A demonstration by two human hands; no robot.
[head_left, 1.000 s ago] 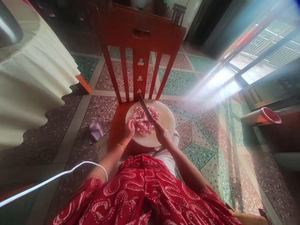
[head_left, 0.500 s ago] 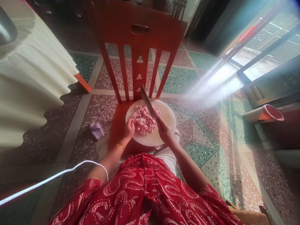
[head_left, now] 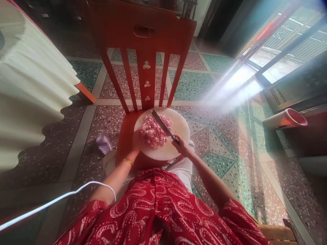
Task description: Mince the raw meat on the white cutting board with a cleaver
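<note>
My right hand (head_left: 182, 145) is wrapped round the dark handle of a kitchen knife (head_left: 162, 124). The broad blade lies across the right side of a heap of minced pink meat (head_left: 153, 134). That heap sits on a round, pale chopping board (head_left: 180, 127), which rests on the seat of a red wooden chair (head_left: 124, 137). At the board's left edge is my left hand (head_left: 136, 143), close beside the meat; its fingers are smeared and cannot be made out. A gold bracelet (head_left: 127, 161) circles the left wrist.
The chair's slatted back (head_left: 145, 75) rises behind the board. A table with a cream cloth (head_left: 33, 88) stands at the left. A white cable (head_left: 51, 204) crosses by my left forearm. At the right is a bin (head_left: 283, 119); a blurred purple item (head_left: 104, 143) lies on the floor.
The knife's blade has come down from a raised tilt onto the meat's right side. My left hand has shifted slightly left and down. The whole view has moved a little.
</note>
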